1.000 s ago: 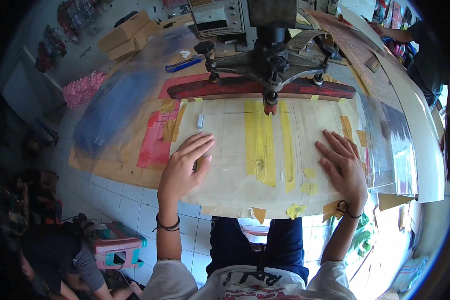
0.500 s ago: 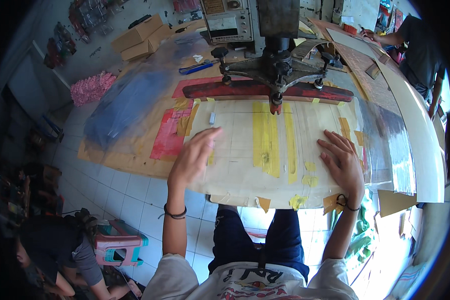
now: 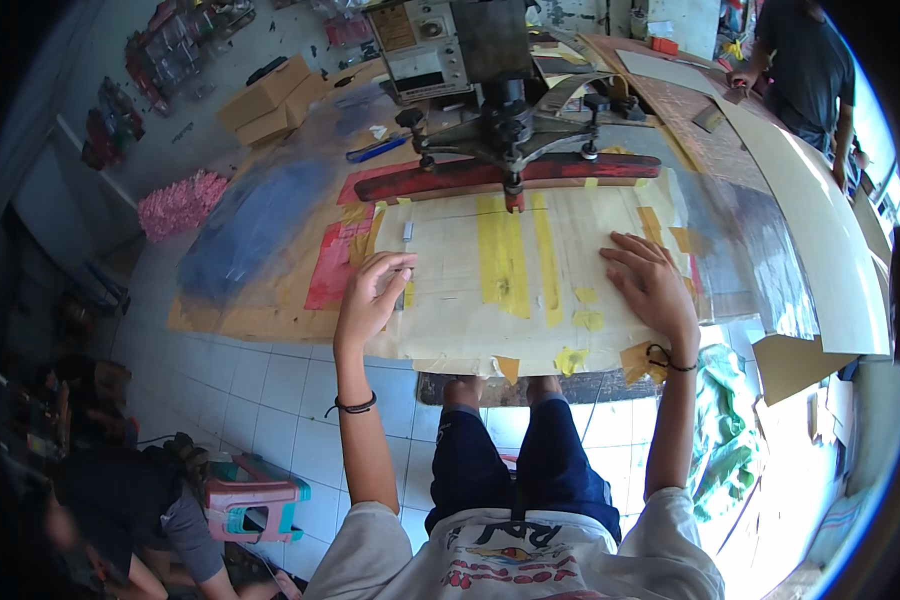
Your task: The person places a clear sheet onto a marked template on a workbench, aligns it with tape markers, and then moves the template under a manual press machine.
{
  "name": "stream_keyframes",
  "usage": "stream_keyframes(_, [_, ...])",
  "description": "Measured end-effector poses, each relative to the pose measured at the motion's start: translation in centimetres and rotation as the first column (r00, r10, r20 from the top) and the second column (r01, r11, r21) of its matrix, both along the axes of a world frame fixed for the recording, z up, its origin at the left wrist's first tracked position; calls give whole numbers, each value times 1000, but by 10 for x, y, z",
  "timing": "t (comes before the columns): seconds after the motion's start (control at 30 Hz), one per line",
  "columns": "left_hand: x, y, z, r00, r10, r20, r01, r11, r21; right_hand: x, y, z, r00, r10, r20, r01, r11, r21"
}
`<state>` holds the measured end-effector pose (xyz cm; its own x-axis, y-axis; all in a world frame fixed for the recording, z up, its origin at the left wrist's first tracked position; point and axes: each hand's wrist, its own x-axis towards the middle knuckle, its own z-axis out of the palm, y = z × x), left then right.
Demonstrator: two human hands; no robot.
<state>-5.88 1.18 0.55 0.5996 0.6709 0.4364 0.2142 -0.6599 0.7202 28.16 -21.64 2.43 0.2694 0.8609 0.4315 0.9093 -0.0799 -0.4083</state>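
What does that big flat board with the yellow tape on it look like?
The board is a wide, pale tan panel that looks like wood or paper-covered card, lying flat on the press table. Long yellow tape strips run down its middle, and small yellow tape bits dot its near edge and right side. A red bar crosses its far edge. The right hand rests flat on it; the left hand is at its left edge.

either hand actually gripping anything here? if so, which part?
Nothing is gripped. The right hand lies flat, palm down, on the taped sheet near its right edge. The left hand is at the sheet's left edge, fingers loosely curled, closed on nothing.
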Motion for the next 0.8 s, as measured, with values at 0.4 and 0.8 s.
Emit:
stream_keyframes(0.4, [4,-11,6,998,30,-61,-27,999,41,5,-4,-2,999,47,-5,-47,998,35])
stream_keyframes(0.8, [6,-7,1,999,20,-44,-17,998,66,6,-8,-2,998,45,-33,-44,998,35])
